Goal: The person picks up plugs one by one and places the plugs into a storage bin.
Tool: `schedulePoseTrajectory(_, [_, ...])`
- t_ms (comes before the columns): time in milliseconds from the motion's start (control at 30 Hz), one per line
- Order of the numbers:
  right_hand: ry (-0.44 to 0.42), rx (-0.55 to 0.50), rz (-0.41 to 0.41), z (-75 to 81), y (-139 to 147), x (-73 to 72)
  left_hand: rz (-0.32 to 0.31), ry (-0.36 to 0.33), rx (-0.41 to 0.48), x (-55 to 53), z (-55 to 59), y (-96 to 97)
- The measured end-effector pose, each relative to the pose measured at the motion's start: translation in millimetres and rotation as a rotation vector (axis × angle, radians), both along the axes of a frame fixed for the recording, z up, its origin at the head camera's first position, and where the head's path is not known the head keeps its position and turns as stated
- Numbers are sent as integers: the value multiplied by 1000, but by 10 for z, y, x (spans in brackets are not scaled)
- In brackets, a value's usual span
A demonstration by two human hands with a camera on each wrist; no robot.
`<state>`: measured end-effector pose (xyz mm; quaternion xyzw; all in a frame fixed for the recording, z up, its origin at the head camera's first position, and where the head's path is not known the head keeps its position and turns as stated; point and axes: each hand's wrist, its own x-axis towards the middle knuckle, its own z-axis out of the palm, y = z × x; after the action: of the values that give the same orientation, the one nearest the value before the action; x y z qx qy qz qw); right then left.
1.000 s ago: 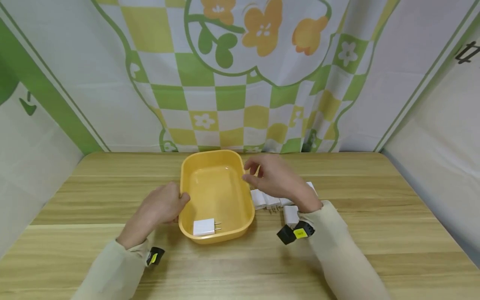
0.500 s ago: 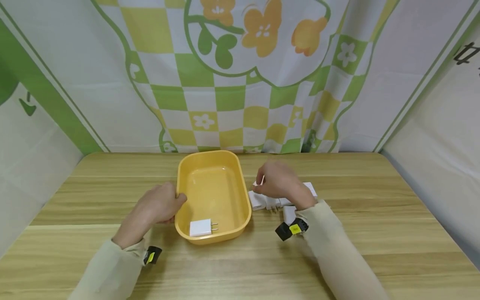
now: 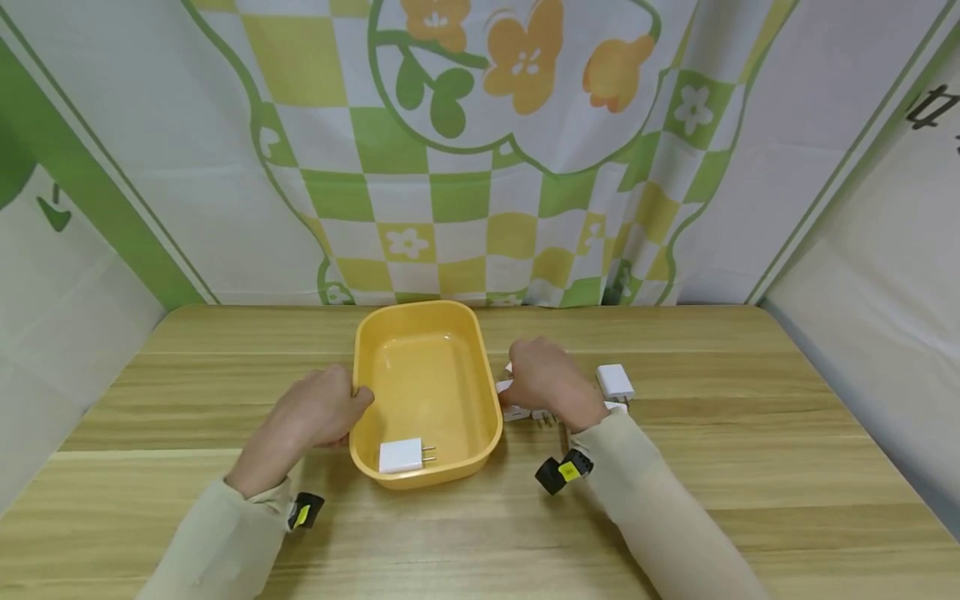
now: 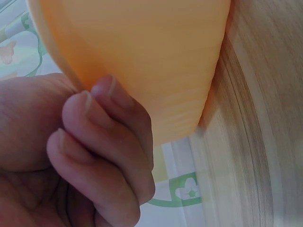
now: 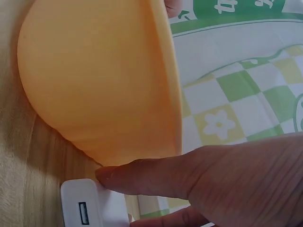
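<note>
A yellow plastic tub (image 3: pixel 429 375) stands on the table, a white charger plug (image 3: pixel 401 456) lying in its near left corner. My left hand (image 3: pixel 318 408) grips the tub's left rim, its fingers (image 4: pixel 104 137) curled against the outer wall. Just beyond the right wall, my right hand (image 3: pixel 551 379) is down among several white charger plugs. In the right wrist view the thumb (image 5: pixel 147 177) touches a white USB charger (image 5: pixel 73 196), and a finger reaches its far side. Most of that hand's other fingers are hidden, so a firm pinch cannot be made out.
Another white charger (image 3: pixel 615 381) lies right of my right hand, prongs toward me, with one partly covered by the wrist. A checked, flowered curtain (image 3: pixel 465 200) hangs behind the wooden table (image 3: pixel 450 550). Cloth walls rise at both sides.
My right hand has moved from the tub's right rim down onto the chargers. The tub shifted slightly left with my left hand, which keeps its hold.
</note>
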<state>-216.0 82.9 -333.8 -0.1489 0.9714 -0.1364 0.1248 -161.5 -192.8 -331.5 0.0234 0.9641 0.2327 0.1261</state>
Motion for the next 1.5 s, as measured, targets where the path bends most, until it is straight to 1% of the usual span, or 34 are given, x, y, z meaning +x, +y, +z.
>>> schedulePoseTrajectory(300, [8, 99, 43, -9, -37, 27, -5, 10, -16, -2, 4, 10])
schedulePoseTrajectory(500, [-11, 107, 59, -10, -43, 43, -7, 8, -24, 0, 6, 9])
schedulePoseTrajectory(600, [-40, 75, 66, 15, -17, 45, -7, 8, -24, 1, 0, 4])
schedulePoseTrajectory(700, [-76, 8, 59, 69, 39, 42, -11, 10, -23, -2, -4, 1])
schedulePoseTrajectory(833, [-64, -59, 28, 162, 134, 37, -23, 19, -32, -7, -8, -2])
schedulePoseTrajectory(1000, [5, -112, -24, 313, 224, 57, -28, 30, -47, -6, -10, -5])
schedulePoseTrajectory(1100, [93, -132, -35, 398, 239, 97, -24, 32, -52, -4, -10, 1])
schedulePoseTrajectory(1167, [153, -142, -25, 444, 224, 134, -21, 34, -56, -4, -7, 3])
schedulePoseTrajectory(1267, [225, -163, 18, 495, 175, 198, -20, 36, -61, -5, -5, 4])
schedulePoseTrajectory(1367, [268, -189, 78, 521, 111, 255, -24, 42, -64, -7, -3, 4])
schedulePoseTrajectory(1500, [315, -215, 163, 489, 29, 294, -28, 48, -64, -11, -7, 6])
